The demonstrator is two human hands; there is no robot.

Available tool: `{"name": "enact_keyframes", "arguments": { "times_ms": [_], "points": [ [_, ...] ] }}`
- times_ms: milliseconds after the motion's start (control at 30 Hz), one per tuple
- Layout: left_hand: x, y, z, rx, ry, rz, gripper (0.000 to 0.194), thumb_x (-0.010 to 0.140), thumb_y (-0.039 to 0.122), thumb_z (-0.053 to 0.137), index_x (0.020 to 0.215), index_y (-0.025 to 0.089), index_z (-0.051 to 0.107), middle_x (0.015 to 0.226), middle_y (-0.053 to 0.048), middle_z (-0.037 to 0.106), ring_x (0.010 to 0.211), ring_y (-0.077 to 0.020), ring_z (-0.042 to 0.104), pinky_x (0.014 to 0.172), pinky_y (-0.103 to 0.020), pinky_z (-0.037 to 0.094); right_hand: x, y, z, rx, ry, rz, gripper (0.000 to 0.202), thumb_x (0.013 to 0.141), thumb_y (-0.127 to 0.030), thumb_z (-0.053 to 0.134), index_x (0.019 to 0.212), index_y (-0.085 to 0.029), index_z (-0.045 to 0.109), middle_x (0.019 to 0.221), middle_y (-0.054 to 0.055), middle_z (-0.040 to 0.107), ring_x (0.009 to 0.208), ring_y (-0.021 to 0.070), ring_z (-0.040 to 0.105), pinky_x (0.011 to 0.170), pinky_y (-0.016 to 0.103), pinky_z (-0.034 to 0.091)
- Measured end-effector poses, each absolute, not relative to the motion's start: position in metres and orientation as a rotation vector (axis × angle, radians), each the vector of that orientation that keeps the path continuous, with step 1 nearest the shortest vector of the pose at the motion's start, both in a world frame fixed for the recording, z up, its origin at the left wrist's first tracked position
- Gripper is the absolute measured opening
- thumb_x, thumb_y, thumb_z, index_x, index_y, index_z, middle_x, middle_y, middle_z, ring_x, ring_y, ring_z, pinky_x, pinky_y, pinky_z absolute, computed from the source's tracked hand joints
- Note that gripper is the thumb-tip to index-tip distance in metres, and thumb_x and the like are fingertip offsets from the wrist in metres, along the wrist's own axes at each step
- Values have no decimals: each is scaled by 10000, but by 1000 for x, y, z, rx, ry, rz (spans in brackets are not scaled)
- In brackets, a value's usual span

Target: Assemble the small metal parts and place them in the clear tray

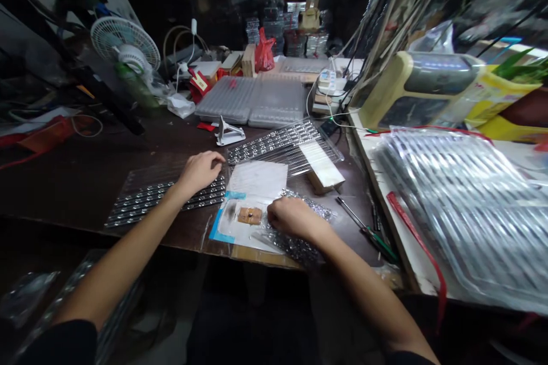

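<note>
My left hand (200,172) hovers over the right end of a clear tray (141,197) with rows of small shiny metal parts. Its fingers are loosely bent, a gap shows between fingertips and thumb, and nothing is visible in them. My right hand (291,217) is closed, knuckles up, at the edge of a loose heap of shiny metal parts (306,242); its fingertips are hidden. Between the hands, a small tan block (250,215) sits on a white sheet (257,179) edged with blue tape. Behind lies a second filled tray (274,142), tilted.
A white box (322,166) rests on the second tray's right part. Right of the heap lies a green-handled screwdriver (379,244). Stacked clear trays (462,211) fill the raised right surface. At the back are closed plastic cases (276,100), a white stand (230,133) and a fan (125,45).
</note>
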State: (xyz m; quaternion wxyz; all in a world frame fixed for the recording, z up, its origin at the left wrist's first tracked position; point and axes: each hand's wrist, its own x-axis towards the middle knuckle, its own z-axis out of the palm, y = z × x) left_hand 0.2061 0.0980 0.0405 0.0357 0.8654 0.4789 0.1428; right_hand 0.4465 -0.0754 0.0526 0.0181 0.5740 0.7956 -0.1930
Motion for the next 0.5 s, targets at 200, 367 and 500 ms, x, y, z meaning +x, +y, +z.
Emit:
{"name": "enact_keyframes", "arguments": {
  "times_ms": [200,367,500],
  "points": [
    [324,106,53,2618,1010,610,220,856,218,548,983,199,726,1048,-46,726,984,-209,650,936,-333,487,450,-71,51,1743,2555,-681,230,818,-132,593,962,-202,757,911,68,747,818,188,689,668,234,454],
    [399,110,47,2652,1037,688,201,863,239,594,1002,190,732,1011,-81,697,991,-246,616,917,-369,480,454,-69,48,1834,2758,-631,269,935,-142,506,1122,-179,697,1103,97,663,862,162,655,760,248,462],
    [421,110,43,2665,1023,704,101,837,256,668,869,176,722,993,-95,685,995,-271,608,901,-386,481,454,-67,42,1840,2826,-670,234,941,-129,525,1073,-201,706,1077,67,668,881,157,647,767,245,460]
  ]
}}
